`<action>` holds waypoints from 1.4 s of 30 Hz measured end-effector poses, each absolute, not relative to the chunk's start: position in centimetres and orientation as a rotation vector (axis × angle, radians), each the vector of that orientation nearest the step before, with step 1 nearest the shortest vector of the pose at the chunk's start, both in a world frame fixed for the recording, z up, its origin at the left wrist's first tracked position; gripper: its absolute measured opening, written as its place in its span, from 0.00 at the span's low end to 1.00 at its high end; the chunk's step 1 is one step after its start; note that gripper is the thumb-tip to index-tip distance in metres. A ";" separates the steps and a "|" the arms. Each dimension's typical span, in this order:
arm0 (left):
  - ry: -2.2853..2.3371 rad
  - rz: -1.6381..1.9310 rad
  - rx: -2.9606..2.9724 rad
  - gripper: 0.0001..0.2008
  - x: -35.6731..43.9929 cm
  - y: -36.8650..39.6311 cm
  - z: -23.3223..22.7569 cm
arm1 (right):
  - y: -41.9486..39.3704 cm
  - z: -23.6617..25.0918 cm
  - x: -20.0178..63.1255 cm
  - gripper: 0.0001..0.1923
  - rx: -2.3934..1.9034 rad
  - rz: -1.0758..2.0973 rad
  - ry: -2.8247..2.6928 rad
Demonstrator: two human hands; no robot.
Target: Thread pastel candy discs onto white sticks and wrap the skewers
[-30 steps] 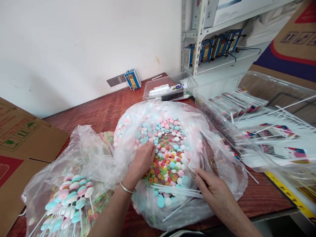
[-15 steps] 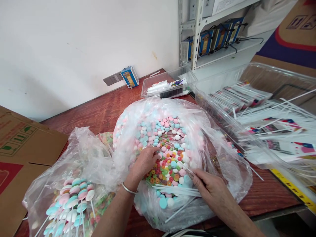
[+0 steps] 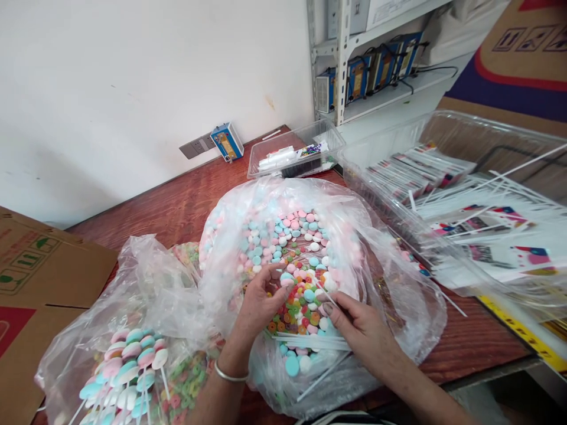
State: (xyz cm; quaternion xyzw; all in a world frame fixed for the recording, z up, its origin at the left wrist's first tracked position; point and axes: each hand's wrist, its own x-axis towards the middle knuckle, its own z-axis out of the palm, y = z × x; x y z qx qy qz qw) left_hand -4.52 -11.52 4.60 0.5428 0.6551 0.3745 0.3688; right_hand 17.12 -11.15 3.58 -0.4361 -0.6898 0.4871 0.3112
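Note:
My left hand (image 3: 266, 295), a bangle on its wrist, is over the open plastic bag (image 3: 239, 212). Its thumb and fingers pinch a pastel candy (image 3: 287, 277) with pink and pale blue on it, partly hidden by the fingers. On the right, my right hand (image 3: 361, 324) grips a thin white stick (image 3: 326, 293) between thumb and fingers, its tip angled toward the left hand. Below both hands are pink, blue and white round candies (image 3: 292, 365) and small coloured ring candies (image 3: 280, 321). Several loose white sticks (image 3: 310, 340) lie across the bag's near side.
At lower left, a second clear bag (image 3: 146, 283) holds candies on sticks (image 3: 130, 378) and more ring candies. A large clear tray (image 3: 447, 260) of sticks and printed cards stands right. Behind are a small clear tray (image 3: 295, 171) and a blue box (image 3: 227, 143). A carton (image 3: 57, 260) stands left.
My left hand has turned and now pinches a candy that shows between its fingers. My right hand has moved slightly up and left with the stick, nearer the left hand. The view has shifted slightly.

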 end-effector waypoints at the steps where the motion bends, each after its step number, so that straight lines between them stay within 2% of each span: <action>1: 1.575 1.041 1.236 0.19 -4.0 -11.8 4.6 | -11.0 3.8 16.5 0.11 -1.126 1.332 -1.760; 5: 1.250 1.160 0.757 0.21 -1.8 -12.8 4.8 | -10.6 4.2 14.6 0.11 -1.130 1.396 -1.604; 8: 1.187 1.202 0.534 0.22 -0.7 -13.3 4.8 | -10.3 3.8 14.1 0.08 -1.150 1.310 -1.683; 14: 1.164 1.329 0.424 0.19 -0.5 -13.6 4.2 | -9.9 3.3 14.7 0.07 -1.249 1.100 -1.874; 18: 1.159 1.410 0.403 0.23 -0.7 -13.2 4.0 | -10.4 3.6 15.4 0.19 -1.281 1.031 -1.912; 22: 1.126 1.408 0.325 0.20 -0.6 -13.1 4.3 | -11.2 4.0 15.3 0.19 -1.144 1.126 -2.057; 27: 1.109 1.391 0.304 0.20 -0.6 -13.3 4.3 | -11.6 4.3 15.1 0.23 -1.251 1.155 -2.226; 30: 1.143 1.462 0.282 0.20 -0.8 -13.0 4.1 | -12.0 4.7 15.6 0.21 -1.249 1.137 -2.223; 36: 1.187 1.532 0.310 0.21 -1.1 -12.5 3.9 | -12.7 5.5 16.3 0.17 -1.179 1.402 -2.145; 42: 1.175 1.506 0.363 0.21 -0.5 -12.8 3.9 | -12.1 6.2 16.2 0.15 -1.142 1.500 -2.024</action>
